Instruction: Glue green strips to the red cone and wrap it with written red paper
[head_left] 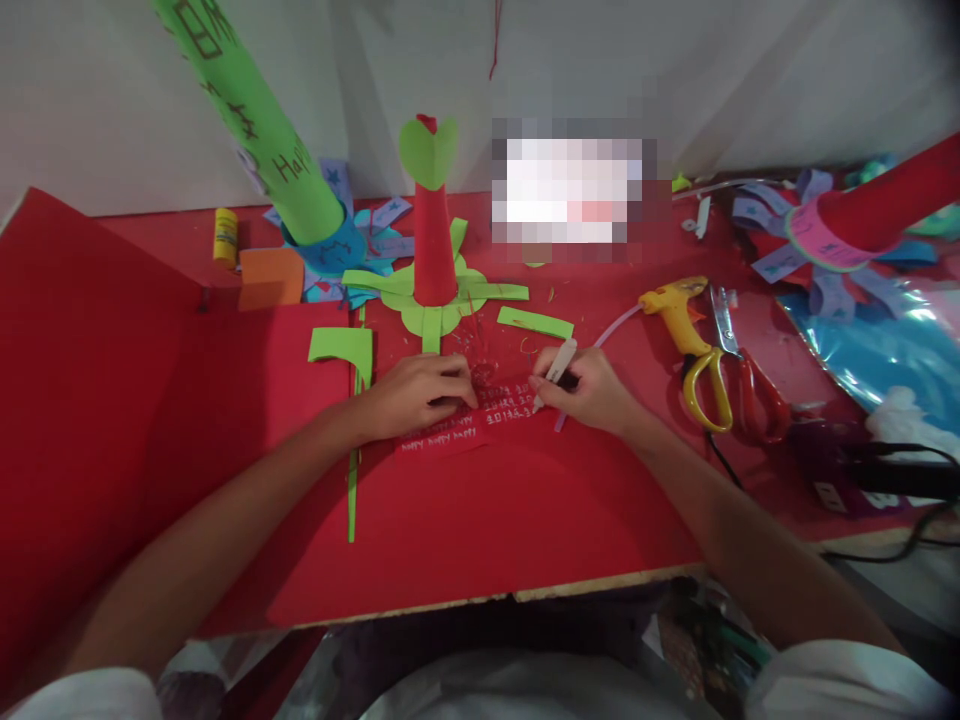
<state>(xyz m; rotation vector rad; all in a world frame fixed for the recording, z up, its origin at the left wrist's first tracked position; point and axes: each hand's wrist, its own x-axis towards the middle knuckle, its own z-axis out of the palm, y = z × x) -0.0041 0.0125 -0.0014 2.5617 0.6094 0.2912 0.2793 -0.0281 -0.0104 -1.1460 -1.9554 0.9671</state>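
Observation:
A red paper strip [439, 440] with rows of pale handwriting lies flat on the red table surface. My right hand [581, 390] is closed round a white marker [561, 362], its tip down at the right end of the written rows. On the strip's upper left part rests my left hand [424, 395], fingers bent and lying on the paper, with nothing seen in them. Just behind the hands stands a red paper cone [433, 250] with a green heart on top and a green petal base [431, 320].
To the right lie a yellow glue gun [679, 305], scissors [724, 385] and a purple box [832, 460]. At the back left are a tall green tube [281, 150], a glue stick [225, 238] and orange paper [271, 278]. Green scraps [345, 345] lie left of the hands.

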